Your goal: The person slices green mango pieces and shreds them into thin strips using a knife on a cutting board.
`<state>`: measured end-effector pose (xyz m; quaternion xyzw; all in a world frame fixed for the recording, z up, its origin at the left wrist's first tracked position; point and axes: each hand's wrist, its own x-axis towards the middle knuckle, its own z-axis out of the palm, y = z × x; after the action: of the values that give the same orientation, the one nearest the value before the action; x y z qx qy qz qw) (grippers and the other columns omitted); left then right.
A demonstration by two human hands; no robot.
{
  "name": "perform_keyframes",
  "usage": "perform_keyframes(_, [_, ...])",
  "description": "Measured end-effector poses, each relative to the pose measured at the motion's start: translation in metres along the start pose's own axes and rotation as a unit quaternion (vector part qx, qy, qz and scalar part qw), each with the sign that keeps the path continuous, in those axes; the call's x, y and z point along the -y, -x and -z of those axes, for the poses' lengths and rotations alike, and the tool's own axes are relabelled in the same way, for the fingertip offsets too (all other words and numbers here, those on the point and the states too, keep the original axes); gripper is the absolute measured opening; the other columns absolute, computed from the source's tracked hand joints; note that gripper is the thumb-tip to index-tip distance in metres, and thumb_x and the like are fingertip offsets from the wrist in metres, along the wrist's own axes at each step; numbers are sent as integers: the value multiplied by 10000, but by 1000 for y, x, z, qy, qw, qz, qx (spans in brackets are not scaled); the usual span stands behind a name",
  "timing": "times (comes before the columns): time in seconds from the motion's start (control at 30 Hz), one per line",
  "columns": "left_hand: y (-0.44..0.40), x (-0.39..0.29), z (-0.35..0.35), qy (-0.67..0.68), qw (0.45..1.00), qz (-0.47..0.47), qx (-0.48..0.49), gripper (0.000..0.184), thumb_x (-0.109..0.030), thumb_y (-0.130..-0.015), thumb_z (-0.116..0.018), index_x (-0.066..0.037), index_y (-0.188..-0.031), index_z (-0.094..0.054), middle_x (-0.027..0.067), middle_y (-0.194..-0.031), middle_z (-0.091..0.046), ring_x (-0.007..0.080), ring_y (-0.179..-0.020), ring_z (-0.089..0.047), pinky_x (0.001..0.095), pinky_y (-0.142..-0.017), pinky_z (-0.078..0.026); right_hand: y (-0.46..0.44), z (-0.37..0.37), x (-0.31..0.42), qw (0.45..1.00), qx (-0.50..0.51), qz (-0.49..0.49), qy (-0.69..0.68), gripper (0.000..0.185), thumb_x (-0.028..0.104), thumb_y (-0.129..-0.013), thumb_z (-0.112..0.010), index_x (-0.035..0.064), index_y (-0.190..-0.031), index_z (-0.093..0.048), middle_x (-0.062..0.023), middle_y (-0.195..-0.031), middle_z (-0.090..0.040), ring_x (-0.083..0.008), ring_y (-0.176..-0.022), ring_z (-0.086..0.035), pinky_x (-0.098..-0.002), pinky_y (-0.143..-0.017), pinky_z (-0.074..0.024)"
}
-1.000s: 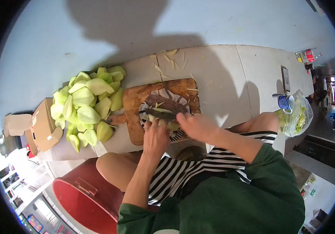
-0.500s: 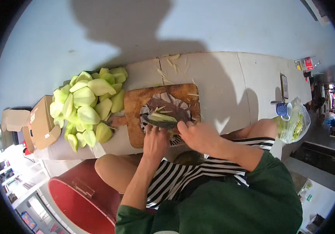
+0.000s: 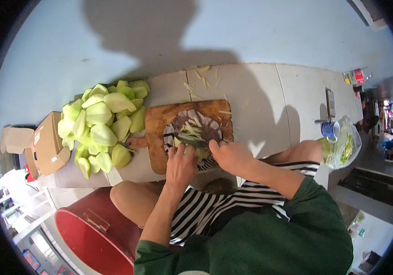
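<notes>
Working on a brown board (image 3: 154, 119) near the front edge of the pale surface (image 3: 265, 96), having green pieces (image 3: 98, 114) heaped on the left and open room on the right toward the blue cup (image 3: 329, 130). Closing the right hand (image 3: 229, 156) around a dark knife (image 3: 194, 139) over the round striped thing (image 3: 168, 133) on the board, and bending the left hand (image 3: 181, 164) down beside the knife, not being able to tell if gripping anything. Seeing more pale strips (image 3: 194, 121) there than half a second ago.
</notes>
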<state>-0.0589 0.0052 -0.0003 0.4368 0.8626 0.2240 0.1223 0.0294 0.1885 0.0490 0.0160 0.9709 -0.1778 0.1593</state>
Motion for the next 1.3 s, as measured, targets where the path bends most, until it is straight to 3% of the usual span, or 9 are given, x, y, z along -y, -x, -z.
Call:
perform_keyframes(0.17, [12,5,-5,2,1000,-9,4,306,-114,-830,-688,7,-1107,-638,211,-1135,-611,408,-1040,-574,485,-924,-471,11,-11,9,999,-43,6,-5,183,162,-928,-562,18,-994,-470,-189,-710,-662,-401,-612,-681,-504,-528,-545])
perform_keyframes(0.23, [7,-4,3,32,998,46,26,297,-136,-825,-707,10,-1076,-644,212,-1137,-612,402,-1039,-578,493,-944,-457,1,-17,-3,999,9,-31,-28,177,147,-930,-539,7,-1019,-476,-191,-727,-664,-407,-628,-687,-507,-531,-544])
perform_keyframes(0.57, [14,4,-7,25,998,52,20,281,-121,-813,-702,-9,-1068,-666,202,-1145,-619,372,-1060,-584,481,-947,-461,4,-8,1,1000,18,0,5,208,110,-924,-508,-6,-1093,-473,-207,-775,-679,-378,-723,-719,-473,-587,-586])
perform_keyframes(0.63, [14,13,-14,-8,997,-53,-53,311,-110,-800,-695,-10,-1091,-654,205,-1135,-618,386,-1045,-578,477,-935,-465,10,5,15,1000,-6,9,16,210,111,-924,-509,-4,-1096,-471,-208,-773,-678,-375,-721,-718,-471,-587,-587])
perform_keyframes(0.77, [13,2,-1,27,999,26,0,267,-96,-785,-689,-3,-1035,-674,209,-1099,-622,388,-1010,-579,483,-923,-461,11,-16,3,999,42,-20,3,210,117,-924,-513,-4,-1091,-476,-207,-777,-678,-375,-728,-719,-481,-587,-587])
perform_keyframes(0.9, [15,6,-5,31,999,34,14,268,-97,-789,-685,-4,-1040,-669,210,-1089,-623,389,-991,-581,474,-910,-469,14,-7,11,1000,-21,10,14,199,143,-917,-538,18,-1047,-454,-181,-784,-670,-403,-649,-690,-528,-550,-541])
perform_keyframes(0.97, [16,16,-19,25,994,-65,-89,333,-101,-793,-690,-9,-1110,-645,197,-1079,-621,407,-966,-576,467,-889,-481,12,3,19,1000,21,-4,10,189,126,-915,-531,16,-1047,-453,-190,-782,-667,-408,-690,-696,-519,-572,-549])
perform_keyframes(1.13, [12,5,-6,28,999,15,-37,331,-106,-789,-704,-23,-1106,-660,176,-1088,-627,393,-986,-581,472,-885,-485,0,-16,-1,1000,3,10,9,174,113,-922,-521,0,-1043,-469,-198,-784,-675,-387,-682,-710,-479,-565,-573])
perform_keyframes(1.3, [20,13,-15,17,991,-66,-112,332,-106,-779,-709,-21,-1096,-665,163,-1074,-635,359,-995,-592,475,-902,-480,14,-3,21,999,37,4,18,186,103,-915,-526,6,-1060,-460,-203,-806,-666,-388,-680,-703,-483,-571,-563])
